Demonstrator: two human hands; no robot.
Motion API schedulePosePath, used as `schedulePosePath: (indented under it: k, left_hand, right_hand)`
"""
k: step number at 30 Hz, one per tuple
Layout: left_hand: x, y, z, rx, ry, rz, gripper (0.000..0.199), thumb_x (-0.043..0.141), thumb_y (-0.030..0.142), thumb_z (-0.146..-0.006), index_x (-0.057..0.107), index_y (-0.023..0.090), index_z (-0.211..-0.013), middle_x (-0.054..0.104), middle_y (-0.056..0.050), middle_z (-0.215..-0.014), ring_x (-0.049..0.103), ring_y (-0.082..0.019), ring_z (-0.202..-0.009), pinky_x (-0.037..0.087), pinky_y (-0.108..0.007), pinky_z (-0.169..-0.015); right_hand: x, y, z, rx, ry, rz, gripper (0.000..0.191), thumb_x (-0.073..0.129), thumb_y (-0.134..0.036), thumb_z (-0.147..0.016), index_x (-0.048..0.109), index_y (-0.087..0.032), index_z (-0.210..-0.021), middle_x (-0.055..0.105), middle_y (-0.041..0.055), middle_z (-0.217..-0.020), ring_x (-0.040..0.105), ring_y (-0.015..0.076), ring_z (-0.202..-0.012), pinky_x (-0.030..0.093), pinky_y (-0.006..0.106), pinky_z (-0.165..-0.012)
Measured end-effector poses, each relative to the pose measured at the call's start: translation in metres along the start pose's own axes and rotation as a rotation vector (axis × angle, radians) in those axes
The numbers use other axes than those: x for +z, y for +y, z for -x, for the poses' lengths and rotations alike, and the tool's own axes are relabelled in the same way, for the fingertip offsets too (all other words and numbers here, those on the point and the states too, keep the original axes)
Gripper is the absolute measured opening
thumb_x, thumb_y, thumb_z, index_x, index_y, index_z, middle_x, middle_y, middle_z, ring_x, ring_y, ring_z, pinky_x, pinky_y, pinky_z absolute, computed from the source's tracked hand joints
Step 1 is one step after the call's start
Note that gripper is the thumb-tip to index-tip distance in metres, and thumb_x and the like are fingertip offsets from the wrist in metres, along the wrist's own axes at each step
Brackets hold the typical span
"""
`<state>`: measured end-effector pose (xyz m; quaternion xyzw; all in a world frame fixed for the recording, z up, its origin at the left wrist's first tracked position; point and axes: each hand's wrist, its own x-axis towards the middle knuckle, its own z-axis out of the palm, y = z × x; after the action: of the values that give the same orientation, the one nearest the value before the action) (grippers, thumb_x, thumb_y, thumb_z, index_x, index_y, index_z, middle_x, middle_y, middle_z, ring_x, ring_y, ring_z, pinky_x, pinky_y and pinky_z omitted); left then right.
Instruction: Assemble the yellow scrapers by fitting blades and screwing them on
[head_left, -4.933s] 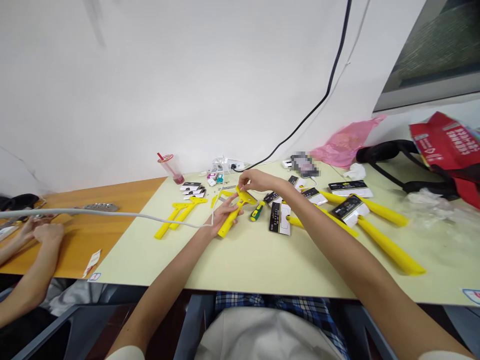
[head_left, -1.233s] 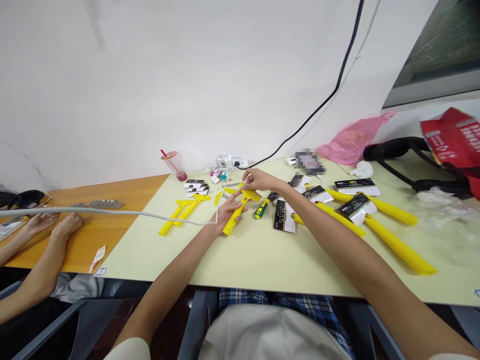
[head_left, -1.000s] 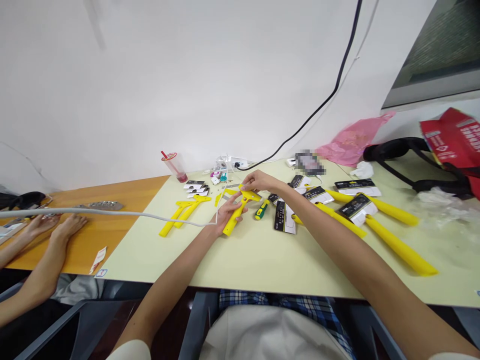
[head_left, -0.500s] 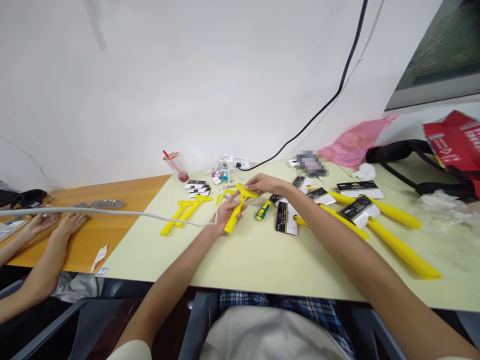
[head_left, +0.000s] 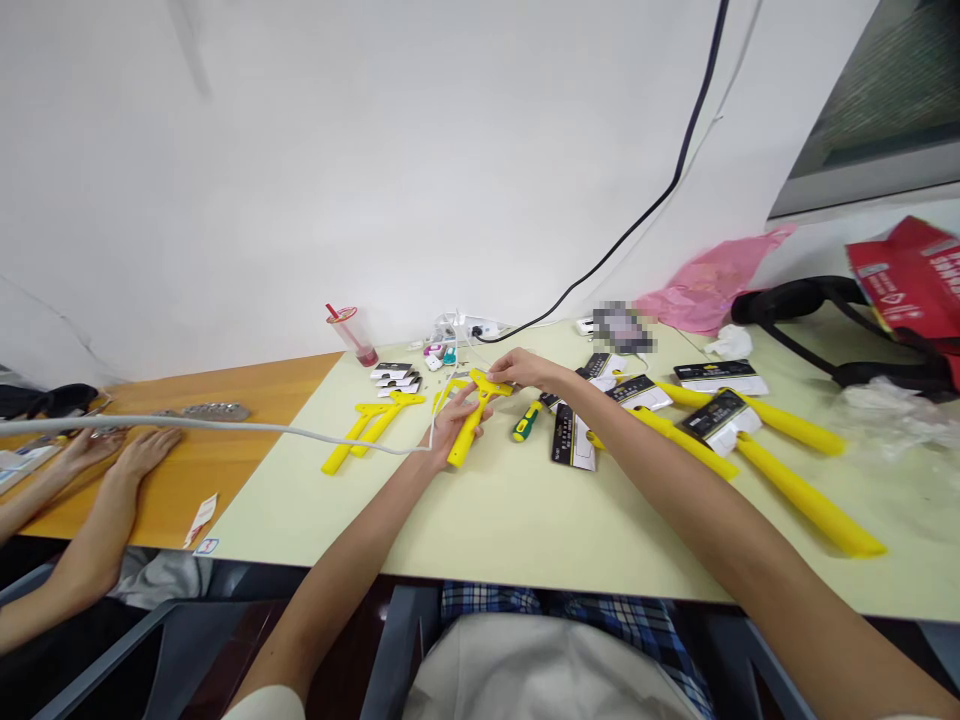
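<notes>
A yellow T-shaped scraper [head_left: 466, 438] is tilted above the table, its handle in my left hand [head_left: 448, 422] with the fingers wrapped round it. My right hand [head_left: 523, 368] pinches the right end of the scraper's head; its fingertips partly cover that end. Just right of the scraper lies a green and yellow screwdriver [head_left: 527, 421]. Two more yellow scrapers [head_left: 379, 428] rest side by side to the left. Behind my left hand is another yellow part [head_left: 450, 390], mostly hidden. Several small black and white packs [head_left: 396, 378] are stacked farther back.
Long yellow-handled tools [head_left: 810, 495] with black and white cards [head_left: 721, 420] lie on the right. A cup with a straw [head_left: 354, 335] and a power strip [head_left: 480, 330] stand by the wall. A white cable [head_left: 225, 425] crosses the view. Another person's hands [head_left: 146, 450] are at the left.
Both hands keep hold of the scraper in nearly the same place. The view has shifted very slightly. The other person's hand at the left has moved a little.
</notes>
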<state>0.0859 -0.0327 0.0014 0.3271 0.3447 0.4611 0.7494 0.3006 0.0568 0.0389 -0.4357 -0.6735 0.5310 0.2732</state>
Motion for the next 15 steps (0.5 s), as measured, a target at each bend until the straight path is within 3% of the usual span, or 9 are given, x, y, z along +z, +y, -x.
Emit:
schedulePosePath:
  k: [5, 10, 15]
  left_hand:
    - [0.0002, 0.0033, 0.0024, 0.015, 0.005, -0.061, 0.074, 0.082, 0.016, -0.086, 0.055, 0.024, -0.155, 0.065, -0.016, -0.152, 0.079, -0.019, -0.096, 0.06, -0.018, -0.058]
    - [0.0005, 0.0048, 0.0026, 0.022, 0.017, -0.058, 0.08, 0.084, 0.013, -0.083, 0.054, 0.026, -0.155, 0.066, -0.015, -0.152, 0.079, -0.017, -0.094, 0.058, -0.016, -0.058]
    - [0.0009, 0.0046, 0.0017, 0.007, -0.012, -0.046, 0.082, 0.084, 0.012, -0.082, 0.053, 0.029, -0.156, 0.066, -0.015, -0.149, 0.077, -0.015, -0.091, 0.053, -0.014, -0.054]
  right_hand:
    - [0.0022, -0.0029, 0.0006, 0.015, 0.01, -0.015, 0.015, 0.086, -0.027, -0.089, 0.081, -0.013, -0.085, 0.074, 0.0038, -0.074, 0.063, 0.0122, -0.066, 0.05, 0.018, -0.056]
    - [0.0019, -0.0041, -0.0001, 0.031, -0.006, -0.047, 0.018, 0.087, -0.031, -0.09, 0.081, -0.014, -0.087, 0.078, 0.0062, -0.08, 0.067, 0.0135, -0.069, 0.053, 0.019, -0.058]
    - [-0.0058, -0.0051, 0.0036, 0.059, -0.115, -0.058, 0.017, 0.085, -0.031, -0.093, 0.082, -0.014, -0.092, 0.083, 0.0085, -0.091, 0.073, 0.0158, -0.08, 0.056, 0.02, -0.065]
